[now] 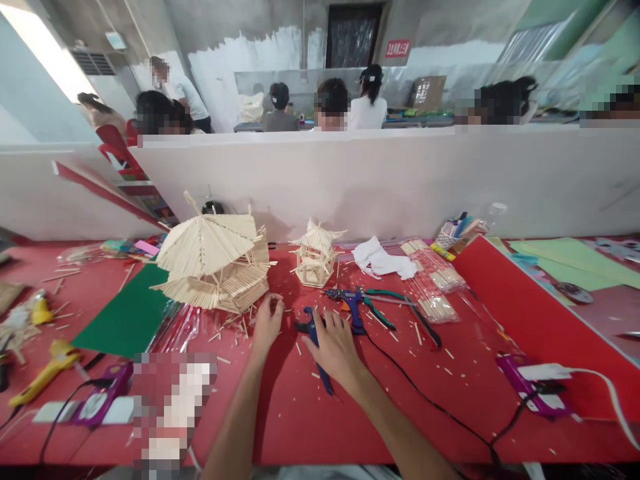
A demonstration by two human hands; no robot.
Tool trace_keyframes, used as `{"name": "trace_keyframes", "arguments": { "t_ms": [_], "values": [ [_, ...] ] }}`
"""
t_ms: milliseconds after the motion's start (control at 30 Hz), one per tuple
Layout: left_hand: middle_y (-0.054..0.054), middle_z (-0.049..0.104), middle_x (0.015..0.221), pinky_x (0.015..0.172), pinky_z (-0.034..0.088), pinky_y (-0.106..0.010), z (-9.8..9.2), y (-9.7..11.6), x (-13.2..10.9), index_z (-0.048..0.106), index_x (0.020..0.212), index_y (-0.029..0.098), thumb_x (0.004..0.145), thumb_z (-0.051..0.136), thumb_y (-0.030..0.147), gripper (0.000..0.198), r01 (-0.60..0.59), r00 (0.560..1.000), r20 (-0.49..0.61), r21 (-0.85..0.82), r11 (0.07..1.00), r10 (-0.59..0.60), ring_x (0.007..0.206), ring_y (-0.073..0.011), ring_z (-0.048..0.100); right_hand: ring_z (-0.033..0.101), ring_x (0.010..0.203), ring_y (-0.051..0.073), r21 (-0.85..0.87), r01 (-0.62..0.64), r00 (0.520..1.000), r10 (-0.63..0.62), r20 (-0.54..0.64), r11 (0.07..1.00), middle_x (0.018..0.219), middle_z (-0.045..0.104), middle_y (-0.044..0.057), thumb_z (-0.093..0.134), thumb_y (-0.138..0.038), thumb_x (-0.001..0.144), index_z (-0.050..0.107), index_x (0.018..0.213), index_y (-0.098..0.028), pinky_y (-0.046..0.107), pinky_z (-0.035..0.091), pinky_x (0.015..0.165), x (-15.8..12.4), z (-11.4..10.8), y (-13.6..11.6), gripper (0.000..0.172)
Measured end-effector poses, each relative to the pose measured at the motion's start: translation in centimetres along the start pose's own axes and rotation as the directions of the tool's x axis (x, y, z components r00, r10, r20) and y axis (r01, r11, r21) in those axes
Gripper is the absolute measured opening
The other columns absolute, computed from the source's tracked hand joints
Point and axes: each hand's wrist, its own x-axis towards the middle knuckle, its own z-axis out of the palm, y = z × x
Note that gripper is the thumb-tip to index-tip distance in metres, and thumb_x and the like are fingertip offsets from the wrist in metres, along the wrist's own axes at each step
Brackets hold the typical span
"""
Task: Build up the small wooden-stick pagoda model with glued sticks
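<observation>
My left hand (270, 320) is beside the large pavilion model (213, 260), which is built of thin pale wooden sticks. Its fingers are curled together, and whatever they may pinch is too small to make out. My right hand (334, 343) lies palm down with fingers stretched out over a blue-handled cutter (324, 379), partly hiding it. Just beyond the right fingers lies a blue glue gun (354, 310) with a black cord. A small stick pavilion (315, 257) stands farther back, between the two hands.
Green-handled pliers (377, 310), stick packs (433, 287) and a white cloth (380, 259) lie right of centre. At left are a green sheet (127, 313), a yellow glue gun (50, 370) and a purple power strip (107, 393). A white partition (350, 173) stands behind; several people sit beyond.
</observation>
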Motion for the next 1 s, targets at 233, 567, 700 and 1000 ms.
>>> {"name": "trace_keyframes", "arguments": {
  "t_ms": [233,567,700,1000],
  "values": [
    [-0.005,0.067,0.096,0.081,0.046,-0.031,-0.2,2.0,2.5,0.065,0.107,0.019,0.090,0.046,0.031,0.028,-0.008,0.995,0.098,-0.004,1.000,0.008,0.086,-0.0184,0.060,0.067,0.088,0.018,0.366,0.087,0.995,-0.098,0.012,0.926,0.100,0.073,0.006,0.046,-0.029,0.100,0.065,0.118,-0.021,0.027,0.046,0.079,5.1,-7.1,2.4,0.027],
    [-0.005,0.069,0.100,0.083,0.046,-0.031,1.6,3.4,5.1,0.067,0.100,0.019,0.088,0.047,0.023,0.024,-0.110,0.993,0.033,0.005,0.994,0.110,0.093,-0.0191,0.062,0.062,0.108,0.020,0.400,0.177,0.982,-0.134,-0.131,0.899,0.116,0.068,0.010,0.043,-0.012,0.097,0.066,0.116,-0.017,0.031,0.045,0.092,11.7,-7.3,1.8,0.030],
    [-0.005,0.069,0.098,0.083,0.047,-0.030,1.8,3.8,5.2,0.068,0.097,0.019,0.088,0.048,0.022,0.022,-0.126,0.992,-0.007,0.000,0.992,0.126,0.093,-0.0184,0.063,0.061,0.111,0.021,0.368,0.205,0.976,-0.159,-0.152,0.907,0.118,0.066,0.011,0.042,-0.007,0.096,0.067,0.116,-0.016,0.034,0.045,0.096,13.1,-6.5,1.7,0.034],
    [-0.003,0.066,0.082,0.071,0.048,-0.026,2.0,5.5,5.2,0.070,0.099,0.018,0.089,0.050,0.022,0.023,-0.109,0.994,-0.007,-0.058,0.992,0.109,0.080,-0.0163,0.063,0.062,0.103,0.021,0.327,0.246,0.968,-0.216,-0.124,0.913,0.113,0.068,0.009,0.045,-0.007,0.095,0.070,0.111,-0.020,0.036,0.045,0.093,14.8,-5.7,1.6,0.032]
  ]
}}
